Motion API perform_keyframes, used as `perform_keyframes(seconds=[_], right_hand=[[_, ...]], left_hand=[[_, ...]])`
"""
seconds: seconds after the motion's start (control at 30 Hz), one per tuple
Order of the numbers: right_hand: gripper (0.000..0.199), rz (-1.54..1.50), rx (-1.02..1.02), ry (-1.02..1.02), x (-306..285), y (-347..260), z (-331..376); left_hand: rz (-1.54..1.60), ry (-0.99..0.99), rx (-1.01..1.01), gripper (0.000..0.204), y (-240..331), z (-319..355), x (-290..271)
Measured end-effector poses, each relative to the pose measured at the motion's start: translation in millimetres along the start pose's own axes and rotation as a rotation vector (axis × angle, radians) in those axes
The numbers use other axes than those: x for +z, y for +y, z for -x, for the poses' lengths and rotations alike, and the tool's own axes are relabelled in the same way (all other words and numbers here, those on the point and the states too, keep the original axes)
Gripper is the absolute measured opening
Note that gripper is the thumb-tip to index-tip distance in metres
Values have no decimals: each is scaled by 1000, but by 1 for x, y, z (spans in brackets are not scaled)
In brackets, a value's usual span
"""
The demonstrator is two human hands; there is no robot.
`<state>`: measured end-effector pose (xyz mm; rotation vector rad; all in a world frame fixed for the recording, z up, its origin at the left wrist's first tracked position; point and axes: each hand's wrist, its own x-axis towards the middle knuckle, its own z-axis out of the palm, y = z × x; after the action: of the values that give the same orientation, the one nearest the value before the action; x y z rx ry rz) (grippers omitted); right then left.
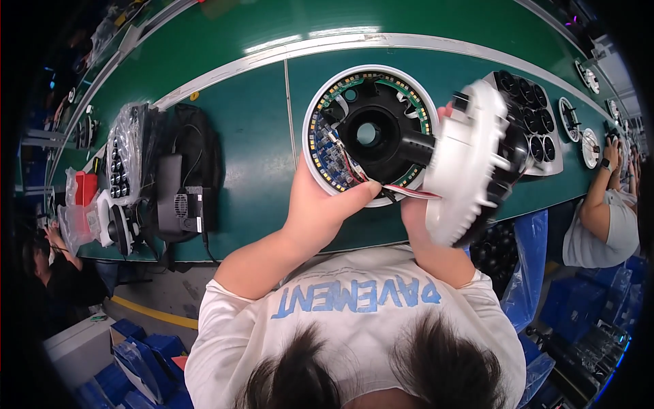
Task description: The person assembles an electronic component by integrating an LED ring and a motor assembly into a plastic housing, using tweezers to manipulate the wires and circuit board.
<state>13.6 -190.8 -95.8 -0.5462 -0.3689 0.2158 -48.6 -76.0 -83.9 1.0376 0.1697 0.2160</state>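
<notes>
A round white housing [308, 109] with a ring of small LEDs and a blue circuit board [330, 161] faces up before me. My left hand [334, 208] grips its lower left rim, its thumb pressed over a red-and-white cable [409, 191] near the board. The cable runs across to a white toothed cover [458, 160], which is tilted on edge at the housing's right and smeared by motion. My right hand [417, 221] holds that cover; most of its fingers are hidden behind it. A black central hub [381, 140] fills the housing's middle.
At right lies a tray [553, 153] of black round parts, with white discs [591, 148] beyond. A black bag [210, 146] and plastic-wrapped parts [122, 160] lie left on the green table [255, 112]. A blue-lined bin [528, 266] adjoins the front edge. Another person [603, 221] works at far right.
</notes>
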Motion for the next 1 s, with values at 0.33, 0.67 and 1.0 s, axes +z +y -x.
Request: perform_keyframes(seconds=[0.33,0.67,1.0], right_hand=[[80,333,-59,98,-9,0,14],[77,617,-157,-100,-18,-7,-4],[88,628,-75,-9,-13,-10,-5]], left_hand=[[11,81,31,74,-4,8,2],[-284,12,235,80,-3,10,1],[-97,-272,71,86,3,11,-2]])
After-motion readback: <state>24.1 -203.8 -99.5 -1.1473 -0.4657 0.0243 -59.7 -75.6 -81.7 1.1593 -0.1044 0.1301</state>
